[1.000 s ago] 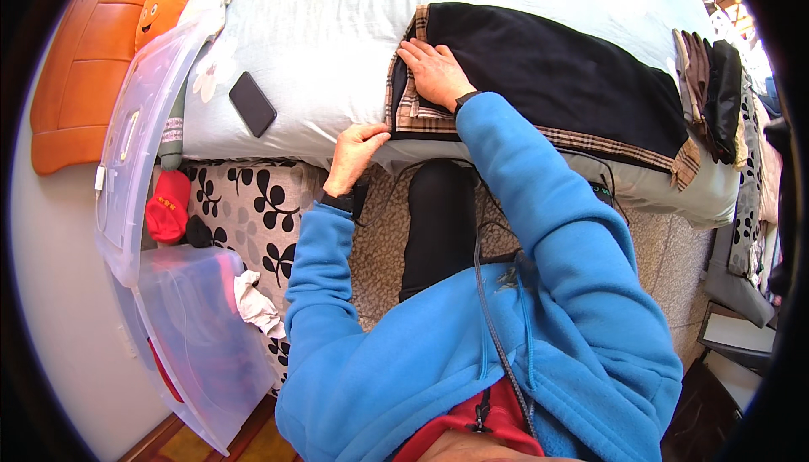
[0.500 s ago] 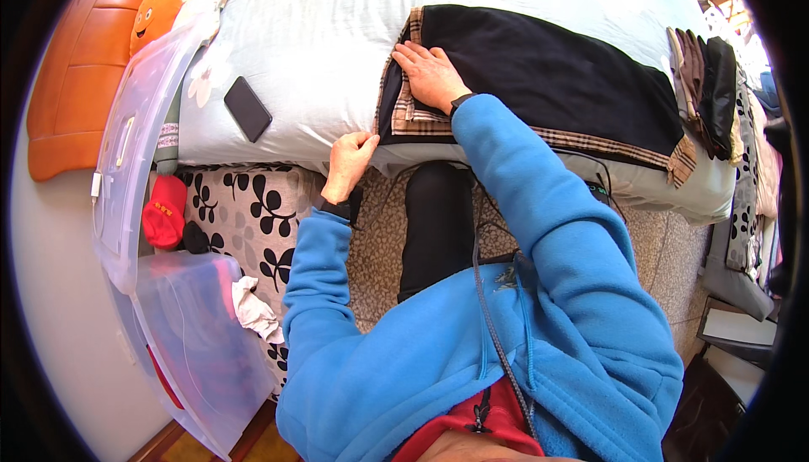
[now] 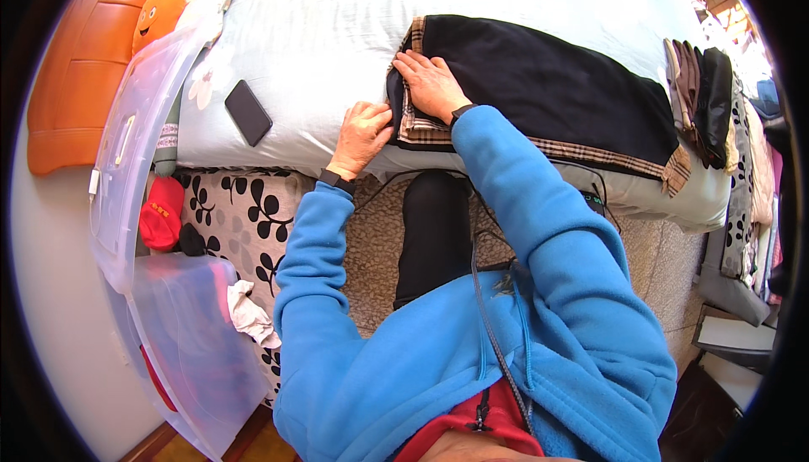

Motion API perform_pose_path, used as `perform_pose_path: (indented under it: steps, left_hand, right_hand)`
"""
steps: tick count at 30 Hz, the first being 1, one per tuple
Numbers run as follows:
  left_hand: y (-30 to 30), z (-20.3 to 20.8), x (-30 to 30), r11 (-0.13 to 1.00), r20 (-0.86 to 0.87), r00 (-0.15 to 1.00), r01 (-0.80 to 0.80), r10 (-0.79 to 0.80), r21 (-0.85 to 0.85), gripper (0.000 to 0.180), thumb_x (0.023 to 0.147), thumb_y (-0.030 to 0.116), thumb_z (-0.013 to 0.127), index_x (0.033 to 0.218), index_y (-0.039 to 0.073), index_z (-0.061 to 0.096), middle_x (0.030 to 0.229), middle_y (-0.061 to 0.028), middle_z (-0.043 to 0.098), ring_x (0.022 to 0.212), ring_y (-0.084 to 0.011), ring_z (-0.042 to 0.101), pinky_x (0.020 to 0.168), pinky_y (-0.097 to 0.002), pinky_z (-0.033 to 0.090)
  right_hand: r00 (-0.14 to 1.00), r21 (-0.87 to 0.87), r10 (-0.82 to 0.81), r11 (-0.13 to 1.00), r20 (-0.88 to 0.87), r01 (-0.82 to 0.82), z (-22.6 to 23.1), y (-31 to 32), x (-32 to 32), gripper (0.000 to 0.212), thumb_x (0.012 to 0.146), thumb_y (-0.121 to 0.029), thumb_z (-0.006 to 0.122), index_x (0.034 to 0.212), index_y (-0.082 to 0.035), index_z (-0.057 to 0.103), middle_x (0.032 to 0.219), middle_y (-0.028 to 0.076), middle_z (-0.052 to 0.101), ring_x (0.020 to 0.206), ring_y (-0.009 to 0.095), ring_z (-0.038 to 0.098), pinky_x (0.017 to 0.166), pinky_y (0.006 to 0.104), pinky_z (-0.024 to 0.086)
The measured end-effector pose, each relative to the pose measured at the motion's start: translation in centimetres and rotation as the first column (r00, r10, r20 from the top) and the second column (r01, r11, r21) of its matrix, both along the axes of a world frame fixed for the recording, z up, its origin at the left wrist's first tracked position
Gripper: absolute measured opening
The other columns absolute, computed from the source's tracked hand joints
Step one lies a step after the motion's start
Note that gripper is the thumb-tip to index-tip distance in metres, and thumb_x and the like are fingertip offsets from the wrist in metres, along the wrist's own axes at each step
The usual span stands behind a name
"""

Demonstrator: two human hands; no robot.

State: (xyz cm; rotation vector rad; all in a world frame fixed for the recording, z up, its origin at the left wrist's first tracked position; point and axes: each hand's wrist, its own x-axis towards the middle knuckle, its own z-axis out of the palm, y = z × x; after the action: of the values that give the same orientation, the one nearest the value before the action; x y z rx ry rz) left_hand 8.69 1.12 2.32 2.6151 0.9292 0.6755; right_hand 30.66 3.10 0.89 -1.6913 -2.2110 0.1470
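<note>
A: What is seen nearest, at the bottom of the frame?

B: A blue fleece top [image 3: 404,369] is worn, its sleeves [image 3: 539,192] stretched up toward the centre. At the lower left, a crumpled white cloth [image 3: 250,317] is lodged by a translucent plastic box [image 3: 190,327].

A: How are the hands placed?

B: The left hand [image 3: 361,138] is held just left of centre, its fingers bent against the left edge of a black cloth [image 3: 548,74] (whether any fabric is pinched there cannot be told). The right hand [image 3: 431,87] is laid palm down on the cloth's left end, its fingers extended and unclenched.

A: And the black cloth itself?

B: It is spread along the near side of the bed [image 3: 312,7], from the centre of the frame toward the right. Its left end and lower edge are bordered by plaid trim [image 3: 581,152].

A: What is found around and beyond?

B: A dark phone [image 3: 249,113] is set on the bed, left of centre. Folded dark clothes [image 3: 716,104] are gathered at the right. At the upper left, an orange plush toy [image 3: 160,17] is propped beside a brown headboard [image 3: 72,117].
</note>
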Motion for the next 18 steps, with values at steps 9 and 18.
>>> perform_pose_path:
  steps: [9, 18]
  left_hand:
    - [0.7, -1.2, 1.1, 0.968, -0.302, 0.951, 0.011, 0.067, 0.249, 0.054, 0.085, 0.012, 0.059, 0.139, 0.007, 0.055, 0.148, -0.0112, 0.052, 0.143, -0.033, 0.039, 0.111, -0.0486, 0.034]
    - [0.8, -1.5, 2.5, 0.918, 0.024, 0.936, -0.339, 0.351, -0.208, 0.039, 0.088, 0.013, 0.065, 0.126, 0.003, 0.065, 0.117, -0.0129, 0.069, 0.112, -0.0305, 0.062, 0.094, -0.0408, 0.048]
  right_hand:
    - [1.0, 0.038, 0.006, 0.999, 0.008, -0.007, 0.3, -0.3, -0.1, 0.052, 0.097, -0.009, 0.042, 0.149, -0.012, 0.047, 0.158, 0.006, 0.044, 0.147, 0.02, 0.037, 0.115, 0.0411, 0.031]
    - [1.0, 0.022, 0.012, 1.0, 0.022, -0.013, 0.4, -0.2, 0.0, 0.053, 0.095, -0.008, 0.045, 0.148, -0.013, 0.049, 0.157, 0.005, 0.044, 0.147, 0.021, 0.037, 0.116, 0.0428, 0.031]
